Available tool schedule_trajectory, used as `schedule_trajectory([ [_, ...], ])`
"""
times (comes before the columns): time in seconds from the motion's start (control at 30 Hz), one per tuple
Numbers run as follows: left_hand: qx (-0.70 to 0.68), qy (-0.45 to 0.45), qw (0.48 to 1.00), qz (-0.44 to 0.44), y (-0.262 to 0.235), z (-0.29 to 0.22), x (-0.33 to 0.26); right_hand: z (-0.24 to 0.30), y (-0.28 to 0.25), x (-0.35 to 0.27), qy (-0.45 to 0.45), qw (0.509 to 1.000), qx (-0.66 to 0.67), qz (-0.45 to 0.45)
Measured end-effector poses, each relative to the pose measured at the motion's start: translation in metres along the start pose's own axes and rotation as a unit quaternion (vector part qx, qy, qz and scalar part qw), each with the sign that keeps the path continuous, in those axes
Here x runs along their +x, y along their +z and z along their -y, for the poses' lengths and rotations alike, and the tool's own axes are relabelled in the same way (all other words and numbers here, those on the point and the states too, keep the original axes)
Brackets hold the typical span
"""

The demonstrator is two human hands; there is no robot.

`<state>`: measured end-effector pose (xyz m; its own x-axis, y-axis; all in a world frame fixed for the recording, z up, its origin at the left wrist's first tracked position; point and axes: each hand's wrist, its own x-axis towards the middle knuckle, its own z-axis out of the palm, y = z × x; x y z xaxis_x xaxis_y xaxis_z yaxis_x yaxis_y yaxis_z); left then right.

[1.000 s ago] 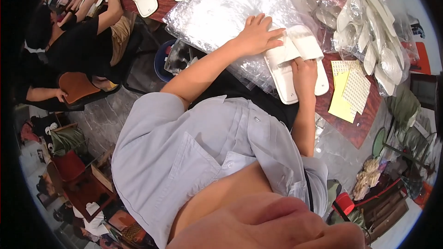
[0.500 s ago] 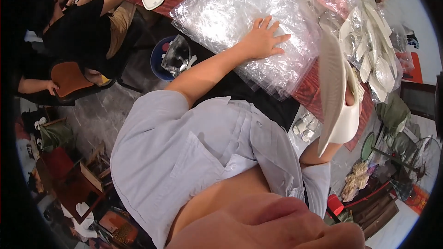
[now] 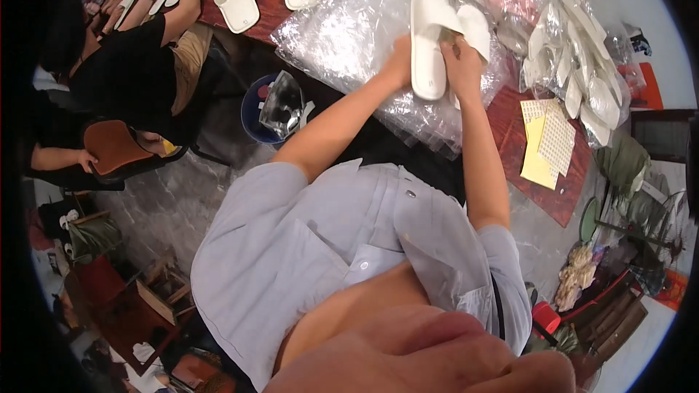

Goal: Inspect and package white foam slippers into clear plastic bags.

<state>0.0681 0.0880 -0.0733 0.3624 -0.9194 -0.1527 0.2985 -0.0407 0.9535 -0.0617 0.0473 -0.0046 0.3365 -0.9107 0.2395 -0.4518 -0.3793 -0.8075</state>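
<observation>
Above the stack of clear plastic bags (image 3: 349, 22), a pair of white slippers (image 3: 428, 51) sits at the fingers of the right hand (image 3: 463, 71), which are bent closed on it and reach in around the straps, their tips hidden. One slipper lies to the left of that hand, sole end toward the wearer; the other is partly behind it. The left hand (image 3: 397, 62) is just beside the left slipper, fingers mostly hidden behind it, so their grip cannot be told.
</observation>
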Motion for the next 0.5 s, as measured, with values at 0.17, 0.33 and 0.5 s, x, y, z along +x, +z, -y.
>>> schedule_trajectory([
  [0.17, -0.041, 0.129, 0.987, -0.085, -0.021, -0.033, 0.012, -0.045, 0.004, 0.001, -0.128, 0.984, -0.118, 0.032],
  [0.33, -0.080, 0.149, 0.982, -0.079, -0.028, -0.072, -0.004, -0.019, -0.013, -0.003, -0.042, 0.994, -0.057, 0.085],
  [0.5, 0.059, 0.255, 0.965, -0.006, -0.045, -0.097, -0.015, -0.014, -0.034, -0.015, -0.124, 0.981, -0.103, 0.111],
])
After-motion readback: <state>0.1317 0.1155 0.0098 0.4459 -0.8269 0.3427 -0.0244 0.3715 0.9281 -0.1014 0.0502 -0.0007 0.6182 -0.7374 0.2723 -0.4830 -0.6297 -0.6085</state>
